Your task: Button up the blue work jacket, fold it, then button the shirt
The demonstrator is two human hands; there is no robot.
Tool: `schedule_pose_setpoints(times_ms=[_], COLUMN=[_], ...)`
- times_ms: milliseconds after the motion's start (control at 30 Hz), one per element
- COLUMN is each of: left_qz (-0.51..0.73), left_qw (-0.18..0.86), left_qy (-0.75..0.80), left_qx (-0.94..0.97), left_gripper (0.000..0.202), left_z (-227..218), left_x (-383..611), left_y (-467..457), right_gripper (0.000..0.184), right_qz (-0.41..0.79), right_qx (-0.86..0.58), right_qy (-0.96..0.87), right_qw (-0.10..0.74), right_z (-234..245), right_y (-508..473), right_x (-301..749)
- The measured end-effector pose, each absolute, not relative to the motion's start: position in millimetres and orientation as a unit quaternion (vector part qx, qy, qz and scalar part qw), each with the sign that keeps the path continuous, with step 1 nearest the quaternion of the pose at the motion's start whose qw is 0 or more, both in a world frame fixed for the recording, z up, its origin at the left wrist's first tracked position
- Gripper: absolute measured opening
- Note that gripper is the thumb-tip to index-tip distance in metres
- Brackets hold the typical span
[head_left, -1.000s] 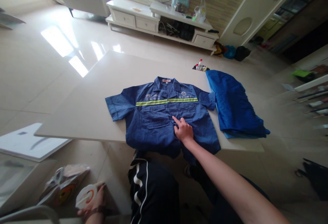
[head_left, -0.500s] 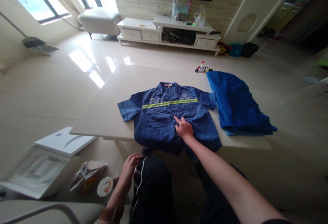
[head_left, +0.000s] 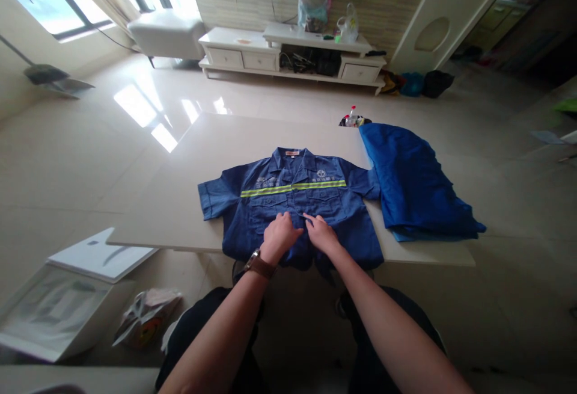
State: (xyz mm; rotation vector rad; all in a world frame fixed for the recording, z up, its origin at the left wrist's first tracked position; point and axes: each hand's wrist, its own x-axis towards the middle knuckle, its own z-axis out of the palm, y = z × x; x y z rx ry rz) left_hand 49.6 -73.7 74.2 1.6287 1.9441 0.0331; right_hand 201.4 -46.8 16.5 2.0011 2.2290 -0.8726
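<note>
We can make out no readable words here. The chest printing point(head_left: 265, 181) on the blue work shirt point(head_left: 243, 225) and its collar label point(head_left: 285, 151) are both too small and blurred to read.

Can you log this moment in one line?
Left hand: on blue reflective-striped work shirt | Right hand: on same shirt | Beside shirt: folded blue garment

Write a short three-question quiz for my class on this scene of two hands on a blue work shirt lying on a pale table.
1. True or false: the left hand wears a brown-strapped wristwatch.
2. What lies to the view's right of the dark blue short-sleeved work shirt? A: a crumpled bright blue garment. B: a white plastic bag.
3. Fill in: the reflective stripe across the shirt is ____.

Key: 1 true; 2 A; 3 yellow-green.
</note>
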Motion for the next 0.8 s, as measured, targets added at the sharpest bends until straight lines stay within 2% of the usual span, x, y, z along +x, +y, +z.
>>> schedule_pose_setpoints(times_ms=[67, 167, 367, 467, 567, 700, 800], left_qz=[0.016, 0.028, 0.074, 0.09, 0.111, 0.127, 0.13], left_qw=[0.276, 0.243, 0.183, 0.18, 0.185, 0.195, 0.204], left_qy=[0.739, 0.741, 0.732, 0.722, 0.718, 0.716, 0.711], left_qx=[0.614, 0.625, 0.652, 0.662, 0.662, 0.658, 0.661], left_gripper=[0.048, 0.048, 0.022, 0.009, 0.01, 0.012, 0.013], left_z=[63.3, 54.0, 47.2, 48.4, 51.5, 55.8, 58.8], left_x=[51.0, 51.2, 49.7, 47.9, 45.9, 45.8, 47.6], left_y=[-67.7, -64.1, -58.0, -54.0, -51.1, -50.9, -52.9], right_gripper=[0.043, 0.036, 0.034, 0.036, 0.035, 0.019, 0.019], right_qz=[-0.298, -0.3, -0.374, -0.383, -0.346, -0.333, -0.325], right_qx=[0.621, 0.593, 0.551, 0.556, 0.584, 0.582, 0.583], right_qy=[0.725, 0.745, 0.731, 0.72, 0.716, 0.724, 0.723], right_qw=[-0.016, -0.058, -0.147, -0.158, -0.163, -0.162, -0.177], right_z=[21.1, 28.1, 36.6, 39.2, 44.0, 52.2, 55.0], right_y=[-41.3, -33.0, -24.5, -23.8, -24.0, -27.5, -31.5], right_x=[203.4, 201.8, 196.2, 197.1, 198.1, 199.6, 202.2])
